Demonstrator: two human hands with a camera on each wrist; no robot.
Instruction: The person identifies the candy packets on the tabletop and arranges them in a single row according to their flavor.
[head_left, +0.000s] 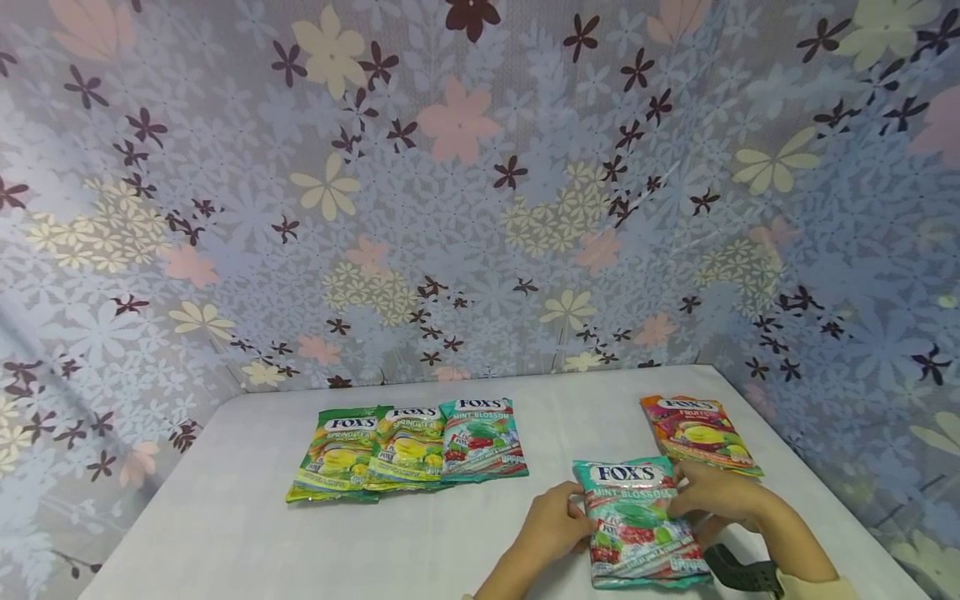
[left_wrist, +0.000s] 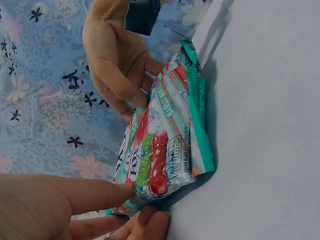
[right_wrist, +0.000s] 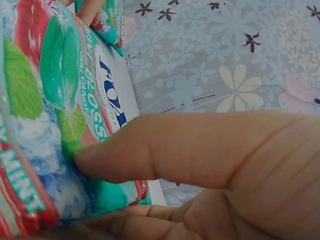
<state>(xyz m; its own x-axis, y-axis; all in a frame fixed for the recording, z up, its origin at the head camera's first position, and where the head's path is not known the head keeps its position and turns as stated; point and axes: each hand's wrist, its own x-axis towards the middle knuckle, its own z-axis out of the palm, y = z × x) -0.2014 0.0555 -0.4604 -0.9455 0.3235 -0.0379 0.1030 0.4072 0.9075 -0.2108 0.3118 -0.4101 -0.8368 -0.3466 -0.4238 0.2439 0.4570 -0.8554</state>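
Observation:
A teal bag of Fox's Mint Blossom candy (head_left: 637, 525) is held between both hands near the table's front right. My left hand (head_left: 551, 525) pinches its left edge, thumb on the printed front and fingers tucked underneath, as the left wrist view shows. From the other side my right hand (head_left: 716, 496) grips the right edge, its thumb (right_wrist: 120, 155) pressed on the front and its fingers behind. In the left wrist view the candy bag (left_wrist: 165, 125) leans at a tilt, its lower seam close over the white surface.
Two green Spring Tea bags (head_left: 337, 454) (head_left: 408, 450) and another Mint Blossom bag (head_left: 482, 442) lie in an overlapping row at back left. An orange Fruits bag (head_left: 701, 433) lies just beyond the right hand. Flowered cloth (head_left: 480, 208) rises behind the white table (head_left: 300, 550).

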